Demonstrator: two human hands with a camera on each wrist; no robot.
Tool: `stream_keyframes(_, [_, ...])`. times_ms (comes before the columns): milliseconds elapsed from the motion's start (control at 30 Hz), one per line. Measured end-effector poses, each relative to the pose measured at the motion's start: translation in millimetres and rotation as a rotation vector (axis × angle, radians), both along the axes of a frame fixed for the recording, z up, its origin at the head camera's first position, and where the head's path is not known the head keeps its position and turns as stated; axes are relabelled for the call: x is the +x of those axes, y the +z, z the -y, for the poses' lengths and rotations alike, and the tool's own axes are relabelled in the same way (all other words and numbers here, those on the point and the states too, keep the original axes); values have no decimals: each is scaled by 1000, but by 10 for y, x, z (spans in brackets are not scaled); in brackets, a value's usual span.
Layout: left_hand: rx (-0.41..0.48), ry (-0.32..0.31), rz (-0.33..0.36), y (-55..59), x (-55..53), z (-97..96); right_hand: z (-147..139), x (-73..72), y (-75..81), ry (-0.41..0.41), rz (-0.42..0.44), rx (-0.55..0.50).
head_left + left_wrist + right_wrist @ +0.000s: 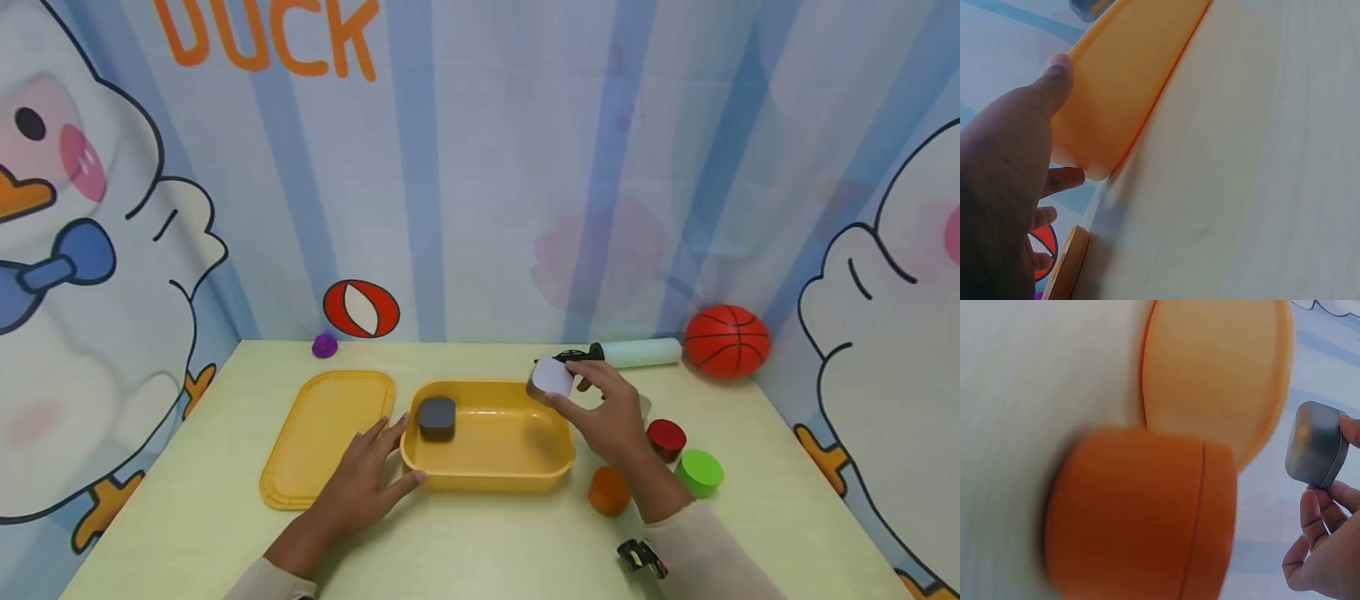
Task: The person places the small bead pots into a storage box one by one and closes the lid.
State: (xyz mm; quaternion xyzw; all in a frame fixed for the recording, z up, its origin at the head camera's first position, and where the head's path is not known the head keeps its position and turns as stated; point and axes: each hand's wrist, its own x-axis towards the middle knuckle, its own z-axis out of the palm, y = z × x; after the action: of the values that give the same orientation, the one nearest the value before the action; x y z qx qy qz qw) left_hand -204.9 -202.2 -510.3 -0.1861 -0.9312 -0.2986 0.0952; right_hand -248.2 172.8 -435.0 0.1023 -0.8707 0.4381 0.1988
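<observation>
My right hand (611,417) pinches a small silver-grey tin (552,379) between thumb and fingertips, tilted above the right end of a yellow rectangular box (491,482). The right wrist view shows the tin's rounded grey body (1313,444) and the seam of its lid. Inside the box, near its left end, lies a dark grey rounded-square tin (437,418). My left hand (360,483) rests against the box's left end with its fingers extended and spread. In the left wrist view, the thumb (1057,78) touches the box's rim.
Left of the box lies a flat yellow lid (330,442). Red (666,439), green (700,472) and orange (609,492) round tins stand near my right forearm. A toy basketball (727,342), a pale blue cylinder (641,352) and a purple object (325,346) line the back edge.
</observation>
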Motion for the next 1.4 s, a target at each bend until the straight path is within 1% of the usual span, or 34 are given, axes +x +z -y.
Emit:
stream_keyframes(200, [0,1,0,14,7,1,178,26,-52,52,-15,-1])
stream_keyframes(267, [0,1,5,11,7,-1,240,41,-62,67,-2,-7])
stream_keyframes(400, [1,2,12,5,8,-9,360,63,-84,122,28,-27])
stream_keyframes(500, [-3,6,16,9,13,-16,447,72,-101,168,84,-38])
stream_keyframes(633, [-14,14,20,-1,12,-14,573,85,-99,197,189,-58])
stream_keyframes(700, [-16,14,18,-5,13,-12,629,94,-84,209,222,-76])
stream_keyframes(800, [-16,11,13,-4,9,-13,679,88,-91,237,241,-87])
stream_keyframes(1067, [-33,17,19,-3,13,-19,806,87,-126,293,265,-40])
stream_keyframes(1300, [-24,19,19,14,14,-27,908,64,-142,371,330,-11])
stream_keyframes(1400, [-29,21,21,19,19,-14,967,67,-152,403,343,11])
